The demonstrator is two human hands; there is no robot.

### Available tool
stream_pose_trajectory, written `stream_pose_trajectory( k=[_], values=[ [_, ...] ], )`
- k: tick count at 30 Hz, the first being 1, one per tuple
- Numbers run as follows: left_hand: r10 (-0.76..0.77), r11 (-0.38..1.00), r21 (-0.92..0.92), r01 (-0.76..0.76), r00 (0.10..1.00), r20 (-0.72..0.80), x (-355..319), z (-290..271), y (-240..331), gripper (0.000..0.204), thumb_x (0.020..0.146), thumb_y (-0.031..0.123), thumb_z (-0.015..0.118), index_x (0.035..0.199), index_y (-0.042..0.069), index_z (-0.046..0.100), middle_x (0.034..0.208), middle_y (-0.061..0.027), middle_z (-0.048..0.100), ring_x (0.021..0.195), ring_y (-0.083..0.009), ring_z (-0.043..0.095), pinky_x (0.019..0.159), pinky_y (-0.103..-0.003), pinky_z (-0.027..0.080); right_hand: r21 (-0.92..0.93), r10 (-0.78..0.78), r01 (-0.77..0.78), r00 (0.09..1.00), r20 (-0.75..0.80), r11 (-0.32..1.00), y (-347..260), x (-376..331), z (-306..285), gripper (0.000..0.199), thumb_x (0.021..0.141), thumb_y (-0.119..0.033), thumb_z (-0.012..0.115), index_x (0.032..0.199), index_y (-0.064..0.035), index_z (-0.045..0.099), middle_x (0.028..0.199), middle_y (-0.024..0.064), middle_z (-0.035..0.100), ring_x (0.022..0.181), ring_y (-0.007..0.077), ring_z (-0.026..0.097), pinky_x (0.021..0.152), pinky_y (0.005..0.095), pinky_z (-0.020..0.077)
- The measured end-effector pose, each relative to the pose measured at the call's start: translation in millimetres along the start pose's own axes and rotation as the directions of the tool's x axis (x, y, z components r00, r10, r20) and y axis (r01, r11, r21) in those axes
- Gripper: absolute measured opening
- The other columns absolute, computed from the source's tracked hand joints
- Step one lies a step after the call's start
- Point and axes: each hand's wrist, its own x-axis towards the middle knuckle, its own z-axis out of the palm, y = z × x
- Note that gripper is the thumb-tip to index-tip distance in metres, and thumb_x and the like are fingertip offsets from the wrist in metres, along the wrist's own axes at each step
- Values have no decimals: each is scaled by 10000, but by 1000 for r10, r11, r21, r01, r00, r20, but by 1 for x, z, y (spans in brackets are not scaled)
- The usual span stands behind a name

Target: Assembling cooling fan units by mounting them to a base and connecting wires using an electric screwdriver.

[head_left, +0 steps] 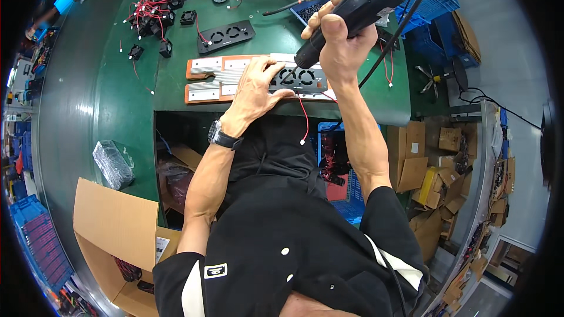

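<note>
My right hand [346, 47] is wrapped round a black corded electric screwdriver [367, 3], tilted so its bit points down and left at a black fan panel [305, 89]. The panel has two round slotted openings and lies on an orange-edged metal fixture [229, 76]. Whether the bit touches a screw is too small to tell. My left hand [255, 85] grips the panel's left end, thumb along the near edge and fingers over the far side. Red wires with a white connector [303, 141] hang from the panel over the bench edge.
Small black fans [155, 14] with red wires lie heaped at the far left. A second fan panel [226, 37] rests beyond the fixture. Pliers [285, 7] lie near a small screw tray [308, 13]. The screwdriver's cord [395, 38] loops down at right. An open carton [114, 205] stands lower left.
</note>
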Motion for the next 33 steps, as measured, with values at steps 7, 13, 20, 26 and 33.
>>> stream_pose_trajectory(
  k=[7,13,20,26,33],
  values=[
    [18,999,28,-16,999,-49,0,3,-1,618,690,245,919,1209,22,668,1153,-135,614,1105,-335,576,979,-432,482,-95,-32,40,996,83,995,3,-1,2,404,934,-260,799,1122,28,588,872,103,642,704,187,655,573,344,590],
    [3,1000,21,-2,999,-40,-2,2,-3,629,691,248,916,1224,25,667,1157,-127,616,1109,-330,573,981,-434,481,-123,22,-2,987,161,992,9,-1,6,398,934,-279,800,1093,27,601,842,103,655,673,183,659,567,335,572],
    [-6,999,44,8,999,-31,-2,2,-1,632,692,257,918,1219,18,664,1167,-136,618,1126,-340,574,995,-447,475,-58,68,-59,981,183,997,5,-7,10,402,929,-277,803,1105,24,603,823,99,663,640,182,653,577,321,550],
    [-1,999,48,2,1000,-8,-3,2,-9,641,693,262,919,1225,21,653,1185,-150,614,1140,-355,568,1012,-444,470,-240,18,36,975,219,970,10,-1,12,387,922,-257,800,1101,30,612,794,90,671,623,154,657,573,299,535],
    [84,992,96,-83,996,-7,1,4,-3,643,704,199,906,1242,-12,623,1197,-177,593,1152,-376,559,1017,-457,472,-593,-99,3,986,-130,805,-4,50,-15,491,961,-355,764,1181,35,562,833,87,679,704,183,653,652,307,534]
  ],
)
